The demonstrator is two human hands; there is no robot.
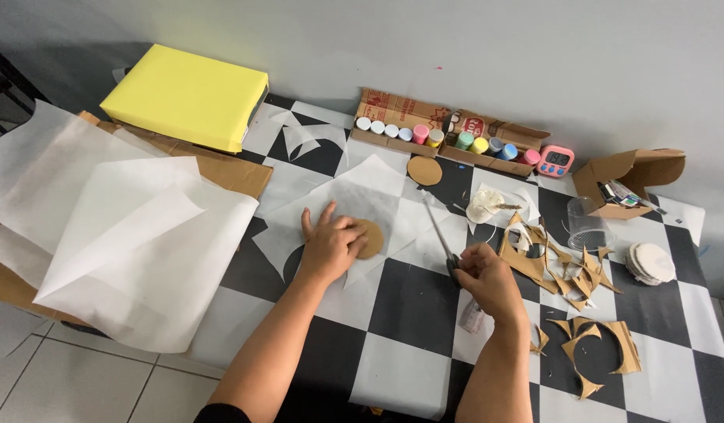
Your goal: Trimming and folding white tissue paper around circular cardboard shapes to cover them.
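Matt brown cardboard disc (pixel 370 239), thin translucent paper (pixel 354 196), prob. metal scissors (pixel 440 235), glossy checkered tabletop (pixel 401 305).

The left hand (pixel 329 244) presses a cardboard disc (pixel 370 239) onto translucent paper (pixel 370 196). Just right of the disc, the right hand (pixel 489 278) grips scissors (pixel 440 231). Cardboard scraps (pixel 569 274) lie further right.

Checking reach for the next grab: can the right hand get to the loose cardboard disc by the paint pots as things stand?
Probably yes. The right hand grips scissors whose blades already point toward the cardboard disc, and only flat white paper lies between. But the hand is full, so it could touch the disc, hardly pick it up.
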